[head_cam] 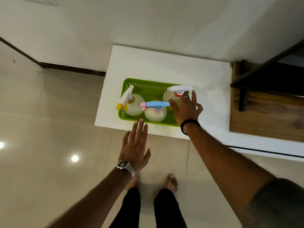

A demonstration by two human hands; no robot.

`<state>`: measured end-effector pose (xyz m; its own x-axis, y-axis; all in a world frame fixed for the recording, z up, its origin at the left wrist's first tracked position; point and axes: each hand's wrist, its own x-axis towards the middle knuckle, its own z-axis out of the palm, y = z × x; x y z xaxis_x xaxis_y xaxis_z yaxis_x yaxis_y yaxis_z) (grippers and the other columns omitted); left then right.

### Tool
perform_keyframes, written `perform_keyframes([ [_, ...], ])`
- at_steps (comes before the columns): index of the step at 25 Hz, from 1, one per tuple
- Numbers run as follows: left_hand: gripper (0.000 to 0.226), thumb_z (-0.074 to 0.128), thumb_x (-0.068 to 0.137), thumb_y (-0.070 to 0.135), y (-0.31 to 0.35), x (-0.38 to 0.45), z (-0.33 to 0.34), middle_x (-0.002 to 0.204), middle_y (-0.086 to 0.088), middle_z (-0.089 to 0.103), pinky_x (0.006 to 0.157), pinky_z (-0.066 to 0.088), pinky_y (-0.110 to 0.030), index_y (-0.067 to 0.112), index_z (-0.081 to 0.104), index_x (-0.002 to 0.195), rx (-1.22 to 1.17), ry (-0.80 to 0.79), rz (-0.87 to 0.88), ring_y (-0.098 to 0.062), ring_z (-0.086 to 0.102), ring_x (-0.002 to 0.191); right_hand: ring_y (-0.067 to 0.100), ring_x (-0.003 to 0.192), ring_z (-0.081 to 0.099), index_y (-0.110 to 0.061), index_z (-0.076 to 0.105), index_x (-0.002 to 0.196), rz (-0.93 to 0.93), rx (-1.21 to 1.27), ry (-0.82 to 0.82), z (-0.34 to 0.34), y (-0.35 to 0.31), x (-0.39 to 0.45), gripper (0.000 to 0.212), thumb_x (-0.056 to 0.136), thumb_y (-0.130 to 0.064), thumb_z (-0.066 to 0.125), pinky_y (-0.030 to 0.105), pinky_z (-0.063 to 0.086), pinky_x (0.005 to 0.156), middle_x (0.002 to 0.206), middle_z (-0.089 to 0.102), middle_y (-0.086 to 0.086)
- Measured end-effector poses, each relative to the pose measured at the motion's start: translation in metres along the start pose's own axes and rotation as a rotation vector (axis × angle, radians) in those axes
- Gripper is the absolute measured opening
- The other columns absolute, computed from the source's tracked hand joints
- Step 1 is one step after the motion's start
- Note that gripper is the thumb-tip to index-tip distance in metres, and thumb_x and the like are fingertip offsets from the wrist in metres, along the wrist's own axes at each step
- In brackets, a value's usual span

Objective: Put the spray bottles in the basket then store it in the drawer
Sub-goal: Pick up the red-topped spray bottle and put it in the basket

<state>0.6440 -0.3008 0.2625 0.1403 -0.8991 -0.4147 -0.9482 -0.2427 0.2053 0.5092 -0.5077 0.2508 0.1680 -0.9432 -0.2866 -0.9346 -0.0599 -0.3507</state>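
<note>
A home interior, glossy cream floor tiles (49, 129) reflecting ceiling lights, plain pale wall (115, 22) with dark skirting (72, 68), low white table (164, 63), wooden furniture (263, 116) beside it, bare feet (171, 182) (indoors, no shoes).

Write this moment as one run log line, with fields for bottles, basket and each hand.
bottles: three upright in green basket | basket: on white table | left hand: open, near front rim | right hand: open, beside red-collar bottle
</note>
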Motion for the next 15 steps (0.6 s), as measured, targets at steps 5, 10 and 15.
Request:
perform_keyframes([
  [5, 0.092, 0.062, 0.083, 0.03, -0.025, -0.004, -0.013, 0.171, -0.009, -0.003, 0.118, 0.03, -0.051, 0.012, 0.014, 0.16, 0.057, -0.035, 0.126, -0.026, 0.008, 0.158, 0.016, 0.153, 0.018, -0.012, 0.053, 0.134, 0.108, -0.045, 0.0, 0.005, -0.01, -0.001, 0.066, 0.094, -0.064, 0.043, 0.05, 0.024, 0.11, 0.153, 0.045, 0.001],
  [10, 0.098, 0.068, 0.078, 0.025, -0.037, 0.0, -0.013, 0.171, -0.008, -0.004, 0.119, 0.031, -0.049, 0.012, 0.014, 0.159, 0.075, -0.016, 0.187, -0.025, 0.008, 0.158, 0.021, 0.146, 0.035, -0.013, 0.058, 0.125, 0.172, 0.015, 0.034, 0.003, -0.012, 0.004, 0.063, 0.09, -0.065, 0.051, 0.048, 0.029, 0.103, 0.14, 0.056, 0.006],
  [15, 0.103, 0.071, 0.075, 0.03, -0.047, 0.001, -0.005, 0.171, -0.009, -0.005, 0.119, 0.033, -0.05, 0.012, 0.015, 0.16, 0.061, 0.026, 0.237, -0.027, 0.01, 0.158, 0.028, 0.129, 0.052, -0.015, 0.058, 0.126, 0.237, 0.155, 0.057, 0.005, -0.021, 0.002, 0.058, 0.088, -0.059, 0.06, 0.045, 0.04, 0.095, 0.129, 0.061, 0.006],
])
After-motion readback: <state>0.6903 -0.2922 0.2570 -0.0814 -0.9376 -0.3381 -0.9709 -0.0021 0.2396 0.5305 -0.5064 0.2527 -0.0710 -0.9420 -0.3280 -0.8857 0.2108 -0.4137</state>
